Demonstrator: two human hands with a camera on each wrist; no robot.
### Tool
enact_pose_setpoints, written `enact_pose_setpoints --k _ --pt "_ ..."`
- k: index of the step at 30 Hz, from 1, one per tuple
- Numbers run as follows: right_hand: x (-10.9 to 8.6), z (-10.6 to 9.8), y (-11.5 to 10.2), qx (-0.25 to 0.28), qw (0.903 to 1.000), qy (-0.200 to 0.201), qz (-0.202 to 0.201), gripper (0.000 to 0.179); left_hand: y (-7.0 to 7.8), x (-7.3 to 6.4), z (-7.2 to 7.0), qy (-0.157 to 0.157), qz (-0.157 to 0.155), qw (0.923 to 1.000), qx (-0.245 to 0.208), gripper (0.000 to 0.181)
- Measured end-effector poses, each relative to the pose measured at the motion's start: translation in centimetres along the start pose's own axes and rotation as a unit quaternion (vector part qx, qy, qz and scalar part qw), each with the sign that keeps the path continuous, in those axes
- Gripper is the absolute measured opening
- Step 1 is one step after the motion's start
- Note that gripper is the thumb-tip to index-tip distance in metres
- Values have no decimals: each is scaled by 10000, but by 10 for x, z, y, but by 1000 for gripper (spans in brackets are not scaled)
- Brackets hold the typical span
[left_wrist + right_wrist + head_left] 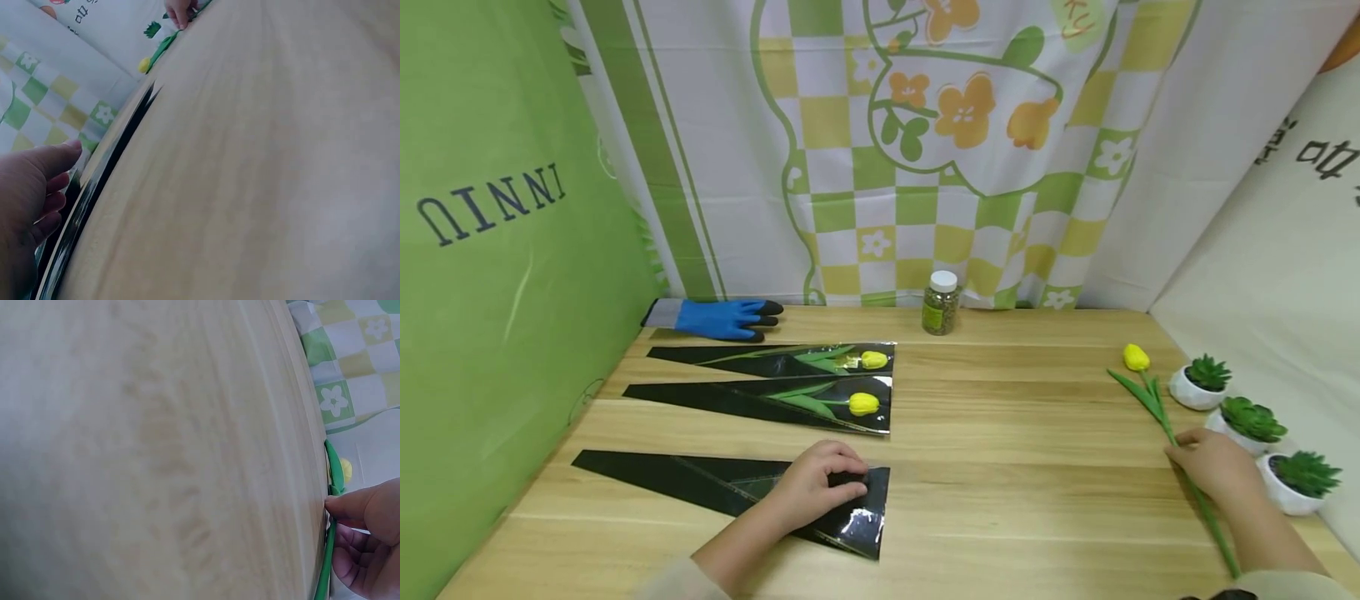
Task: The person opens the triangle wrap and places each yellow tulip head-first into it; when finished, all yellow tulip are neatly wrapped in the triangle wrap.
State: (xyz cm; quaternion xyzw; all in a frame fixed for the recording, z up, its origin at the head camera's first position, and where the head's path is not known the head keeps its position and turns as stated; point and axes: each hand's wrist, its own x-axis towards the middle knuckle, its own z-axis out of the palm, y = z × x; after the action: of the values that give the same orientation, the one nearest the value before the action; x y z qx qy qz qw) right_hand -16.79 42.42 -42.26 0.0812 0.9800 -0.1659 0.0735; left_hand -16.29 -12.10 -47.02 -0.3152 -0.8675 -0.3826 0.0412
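At the right of the head view, my right hand [1217,471] pinches the green stem of a yellow artificial tulip [1172,429] between thumb and fingers. The flower head points toward the back of the table, and the right wrist view shows the thumb against the stem [325,556]. My left hand [820,483] rests with loosely bent fingers over the wide end of a black flower wrapping sleeve [700,481], whose middle it partly hides. Behind it lie two more black sleeves, the nearer one [715,398] and the farther one [700,357], each with a yellow tulip inside.
Three small succulents in white pots [1197,396] line the right edge, close beside my right hand. A blue and grey work glove [715,319] lies at the back left. A white-capped jar [940,308] stands at the back, before a patterned curtain [917,208].
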Motion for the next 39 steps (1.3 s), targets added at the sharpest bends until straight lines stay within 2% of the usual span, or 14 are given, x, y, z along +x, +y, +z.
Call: enact_pose_setpoints --k 7,10,19,22,24,28,31,34,37,38,39 --pt "0 4 1 160 9998 26 90 48 4 -5 4 -484 -2 9986 218 23" --pt "0 5 -1 219 9997 33 64 50 3 -4 6 -575 -49 9976 392 23" --pt "1 11 -13 764 9970 125 -74 53 5 1 8 -461 -51 9960 764 21" --pt "2 16 -23 1285 9917 5 -49 54 3 3 11 -348 62 9953 906 19" --pt "1 18 -32 1730 9849 -100 36 56 2 4 12 -254 170 9948 967 19" --pt "-3 24 -54 2606 9649 -237 209 58 1 6 14 -125 360 9936 1061 17" --pt "-5 30 -70 3309 9428 -272 284 57 1 6 15 -92 328 9937 1065 17" --pt "-7 39 -85 4212 9053 -327 446 50 2 7 15 -10 272 9938 1078 16" --pt "-9 48 -98 5104 8571 -396 577 35 2 7 15 131 276 9937 1076 14" --pt "-9 50 -102 5319 8437 -426 586 31 2 7 15 175 289 9936 1075 14" --pt "-10 52 -106 5457 8347 -472 572 27 2 7 15 234 303 9935 1075 14"
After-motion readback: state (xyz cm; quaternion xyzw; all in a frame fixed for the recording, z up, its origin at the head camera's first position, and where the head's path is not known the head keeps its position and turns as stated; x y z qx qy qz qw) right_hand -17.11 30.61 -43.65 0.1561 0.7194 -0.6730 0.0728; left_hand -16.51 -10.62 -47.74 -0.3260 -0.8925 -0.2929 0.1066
